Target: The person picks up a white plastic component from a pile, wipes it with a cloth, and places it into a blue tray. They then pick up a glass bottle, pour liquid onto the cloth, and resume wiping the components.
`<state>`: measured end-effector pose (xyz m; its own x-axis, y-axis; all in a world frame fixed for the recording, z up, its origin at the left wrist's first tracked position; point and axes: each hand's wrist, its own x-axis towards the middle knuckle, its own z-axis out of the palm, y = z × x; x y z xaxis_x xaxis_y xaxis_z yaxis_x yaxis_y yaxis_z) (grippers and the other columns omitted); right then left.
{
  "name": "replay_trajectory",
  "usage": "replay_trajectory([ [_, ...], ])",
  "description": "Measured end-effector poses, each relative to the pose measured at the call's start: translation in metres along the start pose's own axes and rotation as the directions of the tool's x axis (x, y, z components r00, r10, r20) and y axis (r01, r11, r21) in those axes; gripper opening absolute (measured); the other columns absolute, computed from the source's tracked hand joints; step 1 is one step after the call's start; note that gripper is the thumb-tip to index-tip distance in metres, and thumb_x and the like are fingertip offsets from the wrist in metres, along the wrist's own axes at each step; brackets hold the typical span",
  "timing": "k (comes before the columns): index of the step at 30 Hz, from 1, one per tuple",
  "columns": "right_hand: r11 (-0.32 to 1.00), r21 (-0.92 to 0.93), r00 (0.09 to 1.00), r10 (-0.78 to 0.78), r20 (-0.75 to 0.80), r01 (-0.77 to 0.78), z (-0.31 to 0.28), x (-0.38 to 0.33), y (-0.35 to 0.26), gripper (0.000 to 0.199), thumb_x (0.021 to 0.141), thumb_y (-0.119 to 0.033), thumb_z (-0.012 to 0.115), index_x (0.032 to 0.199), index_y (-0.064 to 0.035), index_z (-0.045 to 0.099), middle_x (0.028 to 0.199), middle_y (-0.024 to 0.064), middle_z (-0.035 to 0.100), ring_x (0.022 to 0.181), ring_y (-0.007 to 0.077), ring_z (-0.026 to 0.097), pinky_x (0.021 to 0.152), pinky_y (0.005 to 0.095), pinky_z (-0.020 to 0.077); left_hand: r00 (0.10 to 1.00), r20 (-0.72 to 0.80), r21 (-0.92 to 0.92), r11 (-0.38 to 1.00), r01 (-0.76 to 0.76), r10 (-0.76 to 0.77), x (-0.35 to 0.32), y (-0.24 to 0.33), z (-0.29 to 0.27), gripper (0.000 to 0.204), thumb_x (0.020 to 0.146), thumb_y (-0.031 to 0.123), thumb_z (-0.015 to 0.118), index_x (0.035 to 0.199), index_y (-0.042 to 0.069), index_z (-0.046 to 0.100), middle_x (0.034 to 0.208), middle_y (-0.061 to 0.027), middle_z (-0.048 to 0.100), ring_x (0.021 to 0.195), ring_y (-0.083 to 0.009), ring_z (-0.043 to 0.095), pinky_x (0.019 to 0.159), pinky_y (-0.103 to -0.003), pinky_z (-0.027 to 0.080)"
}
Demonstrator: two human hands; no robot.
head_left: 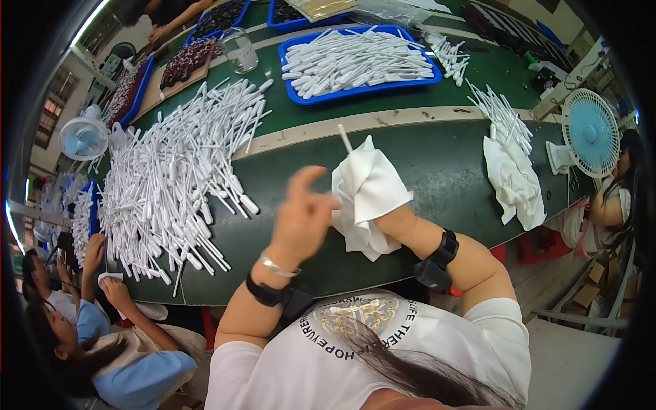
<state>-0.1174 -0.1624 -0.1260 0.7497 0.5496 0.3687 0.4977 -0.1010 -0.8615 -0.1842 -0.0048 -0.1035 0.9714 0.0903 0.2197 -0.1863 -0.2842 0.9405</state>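
A white cloth (369, 188) drapes over my right hand (396, 222), hiding the fingers and most of the palm. It is bunched around a slim white plastic piece (345, 139), whose thin end sticks out at the top. My left hand (301, 219) is just left of the cloth, blurred, with index finger and thumb apart and nothing visible between them. Left of it spreads a large heap of white plastic pieces (171, 178), each with a thin stem and a wider, rounded end. To the right, more such pieces (502, 113) lie beside a second crumpled white cloth (512, 181).
Beyond a pale strip across the green table (287, 160), a blue tray (369, 93) is piled with white pieces. A clear jar (239, 51) stands farther left. Fans stand at left (83, 137) and right (591, 126). Co-workers sit on both sides.
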Motion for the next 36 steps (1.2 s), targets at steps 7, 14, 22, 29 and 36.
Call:
replay_trajectory([
  [7, 0.725, -0.634, 0.913, 0.017, 0.407, 0.269, 0.007, 0.006, -0.038, 0.033, 0.078, -0.015, 0.057, 0.109, -0.0053, 0.051, 0.1, 0.0071, 0.053, 0.097, 0.0238, 0.049, 0.084, 0.0341, 0.0392, 0.996, 0.015, -0.098, 0.991, 0.092, -0.091, 0.006, -0.008, -0.038, 0.016, 0.087, 0.015, 0.049, 0.094, 0.001, 0.052, 0.064, -0.0029, 0.055, 0.051, -0.0059, 0.05, 0.047, -0.018, 0.042],
  [14, 0.967, -0.125, 0.784, 0.252, 0.568, -0.22, -0.013, 0.005, -0.033, 0.039, 0.074, -0.015, 0.062, 0.11, -0.0067, 0.052, 0.103, 0.007, 0.054, 0.096, 0.0211, 0.05, 0.084, 0.0325, 0.0393, 0.986, -0.156, -0.212, 0.977, 0.026, -0.06, 0.005, 0.01, -0.043, 0.015, 0.087, 0.012, 0.05, 0.082, 0.0, 0.055, 0.063, -0.0026, 0.055, 0.051, -0.0059, 0.05, 0.047, -0.018, 0.043],
  [22, 0.82, 0.376, 0.887, 0.311, 0.34, -0.432, -0.01, 0.01, -0.034, 0.023, 0.071, -0.01, 0.057, 0.092, -0.0024, 0.055, 0.084, 0.0127, 0.055, 0.075, 0.0255, 0.052, 0.069, 0.0312, 0.0426, 0.984, -0.097, -0.012, 0.988, -0.152, 0.151, 0.003, 0.006, -0.049, 0.009, 0.084, 0.005, 0.05, 0.086, -0.001, 0.056, 0.066, -0.0045, 0.057, 0.055, -0.0101, 0.055, 0.051, -0.021, 0.046],
  [29, 0.989, 0.098, 0.93, 0.071, 0.362, -0.113, -0.017, 0.005, -0.008, 0.039, 0.074, -0.015, 0.062, 0.11, -0.0049, 0.051, 0.102, 0.0078, 0.054, 0.091, 0.0164, 0.051, 0.081, 0.0304, 0.041, 0.978, 0.014, 0.052, 0.977, -0.206, 0.206, -0.001, 0.011, -0.049, 0.01, 0.082, -0.001, 0.051, 0.09, -0.004, 0.056, 0.073, -0.0093, 0.06, 0.064, -0.0151, 0.061, 0.058, -0.024, 0.049],
  [36, 0.872, 0.447, 0.98, 0.169, 0.108, -0.2, -0.032, 0.009, -0.009, 0.029, 0.079, -0.013, 0.055, 0.107, -0.0042, 0.052, 0.094, 0.006, 0.055, 0.084, 0.0143, 0.053, 0.074, 0.0278, 0.0433, 0.987, -0.091, -0.073, 0.988, -0.139, 0.133, -0.006, 0.012, -0.048, 0.011, 0.082, -0.003, 0.05, 0.09, -0.005, 0.056, 0.076, -0.0117, 0.06, 0.068, -0.0163, 0.062, 0.061, -0.025, 0.05],
])
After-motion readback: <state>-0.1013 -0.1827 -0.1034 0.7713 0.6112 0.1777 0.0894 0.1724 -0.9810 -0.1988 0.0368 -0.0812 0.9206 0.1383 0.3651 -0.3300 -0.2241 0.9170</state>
